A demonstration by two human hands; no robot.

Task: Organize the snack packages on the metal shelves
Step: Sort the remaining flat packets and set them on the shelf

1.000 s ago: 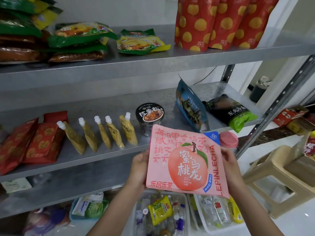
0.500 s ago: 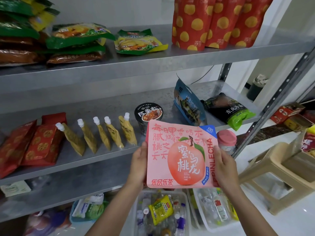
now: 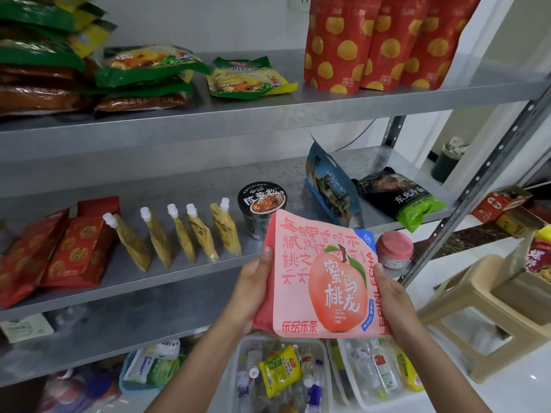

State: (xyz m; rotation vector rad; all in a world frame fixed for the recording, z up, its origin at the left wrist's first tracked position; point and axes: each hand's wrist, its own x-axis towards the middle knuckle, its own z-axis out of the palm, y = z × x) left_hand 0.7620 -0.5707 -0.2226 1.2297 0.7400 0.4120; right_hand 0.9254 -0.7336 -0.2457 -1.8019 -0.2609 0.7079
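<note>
Head view: the left hand [image 3: 253,290] grips the left edge of a pink peach-tea packet [image 3: 322,278] with its thumb laid on the front, and the right hand [image 3: 393,299] clasps the right edge. The packet is held upright and face-on between the two hands, in front of the middle shelf [image 3: 185,192].

At 12 o'clock from the packet a black noodle cup [image 3: 261,204] stands on that shelf, its base hidden behind the packet's top edge. At 2 o'clock a pink-lidded jar [image 3: 394,248] sits just beside the packet's upper corner. At 10 o'clock five yellow spout pouches [image 3: 190,234] stand in a row, with red packets [image 3: 59,251] beyond them at 9 o'clock. At 1 o'clock a blue bag [image 3: 331,189] leans upright, touching a flat black-and-green packet [image 3: 399,198].

Red dotted bags [image 3: 372,40] stand on the top shelf [image 3: 268,114], also at 1 o'clock. At 6 o'clock, under the hands, lie clear bins [image 3: 351,397] of small bottles.
</note>
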